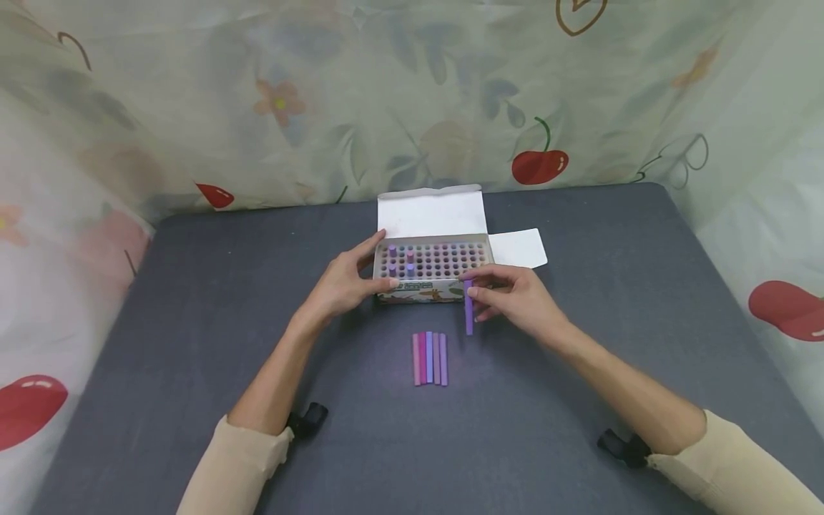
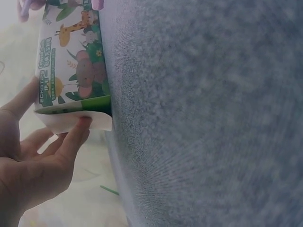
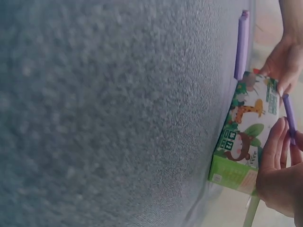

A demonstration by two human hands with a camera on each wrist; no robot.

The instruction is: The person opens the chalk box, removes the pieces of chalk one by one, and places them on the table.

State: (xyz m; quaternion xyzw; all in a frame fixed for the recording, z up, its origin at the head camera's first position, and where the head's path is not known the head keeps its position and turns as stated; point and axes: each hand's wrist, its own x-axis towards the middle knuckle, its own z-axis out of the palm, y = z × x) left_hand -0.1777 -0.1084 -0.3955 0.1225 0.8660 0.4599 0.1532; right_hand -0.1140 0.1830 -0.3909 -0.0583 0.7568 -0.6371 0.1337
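A small cardboard chalk box (image 1: 426, 293) with animal pictures on its front stands with its lid folded back. Its top is a grid of round holes, and several purple and pink chalks (image 1: 410, 270) stick up at the left. My left hand (image 1: 344, 282) holds the box's left end, thumb at the front edge; in the left wrist view its fingers (image 2: 78, 135) touch the white end flap. Between thumb and fingers my right hand (image 1: 524, 300) pinches a purple chalk (image 1: 469, 315), upright before the box's front right. In the right wrist view that chalk (image 3: 290, 118) appears beside the box.
Several pink, blue and purple chalks (image 1: 430, 359) lie side by side on the dark grey table (image 1: 553, 429), nearer me than the box. The white lid (image 1: 431, 213) leans back, and a side flap (image 1: 520, 248) spreads right. A patterned curtain (image 1: 386, 93) hangs behind the table.
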